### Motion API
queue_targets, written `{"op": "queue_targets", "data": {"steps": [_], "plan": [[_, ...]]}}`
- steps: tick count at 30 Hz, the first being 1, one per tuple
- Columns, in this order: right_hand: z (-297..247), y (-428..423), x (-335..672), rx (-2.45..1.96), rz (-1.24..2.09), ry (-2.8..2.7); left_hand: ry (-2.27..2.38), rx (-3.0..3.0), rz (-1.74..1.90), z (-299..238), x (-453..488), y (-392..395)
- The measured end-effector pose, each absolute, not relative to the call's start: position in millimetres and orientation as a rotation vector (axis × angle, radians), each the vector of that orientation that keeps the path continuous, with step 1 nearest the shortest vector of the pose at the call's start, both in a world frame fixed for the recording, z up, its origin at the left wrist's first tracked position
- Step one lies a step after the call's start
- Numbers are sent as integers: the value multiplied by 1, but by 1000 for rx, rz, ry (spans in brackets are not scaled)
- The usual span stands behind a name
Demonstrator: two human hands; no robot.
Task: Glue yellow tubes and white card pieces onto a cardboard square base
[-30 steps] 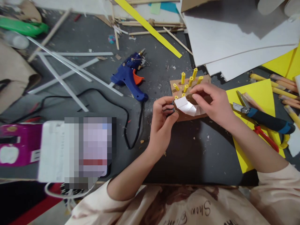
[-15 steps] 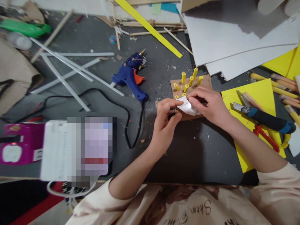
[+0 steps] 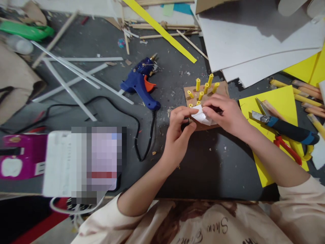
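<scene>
A small brown cardboard piece (image 3: 223,88) lies on the dark table, with several short yellow tubes (image 3: 198,84) standing upright on its far part. Over its near part I hold a small white piece of paper or tape (image 3: 201,117) between both hands. My left hand (image 3: 179,130) is curled, thumb and fingers pinching the white piece's left edge; something dark sits under its fingers that I cannot make out. My right hand (image 3: 224,113) is closed on the white piece's right side, fingers bent over the cardboard.
A blue glue gun (image 3: 141,81) with a black cord lies left of the cardboard. White strips (image 3: 73,79) cross further left. A blue-handled cutter (image 3: 286,128) and red scissors lie on yellow paper (image 3: 279,101) at right. White sheets (image 3: 254,44) cover the far right. A magenta box (image 3: 20,156) sits near left.
Both hands have come closer together and the white piece is folded smaller between them. My left hand moved up and right to its edge. The cardboard and tubes stay put.
</scene>
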State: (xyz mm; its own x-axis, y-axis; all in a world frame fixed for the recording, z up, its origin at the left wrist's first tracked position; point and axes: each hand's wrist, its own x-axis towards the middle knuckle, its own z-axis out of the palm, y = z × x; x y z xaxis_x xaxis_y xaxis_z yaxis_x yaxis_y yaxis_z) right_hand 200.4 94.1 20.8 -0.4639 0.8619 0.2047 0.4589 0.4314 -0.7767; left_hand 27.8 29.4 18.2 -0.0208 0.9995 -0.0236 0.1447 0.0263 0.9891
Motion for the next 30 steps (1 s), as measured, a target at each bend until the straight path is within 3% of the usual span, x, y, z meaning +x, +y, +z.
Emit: {"op": "queue_targets", "data": {"steps": [30], "plan": [[19,96,201,-1136,934,-2089,1317,1050,1231,11,29,29]]}}
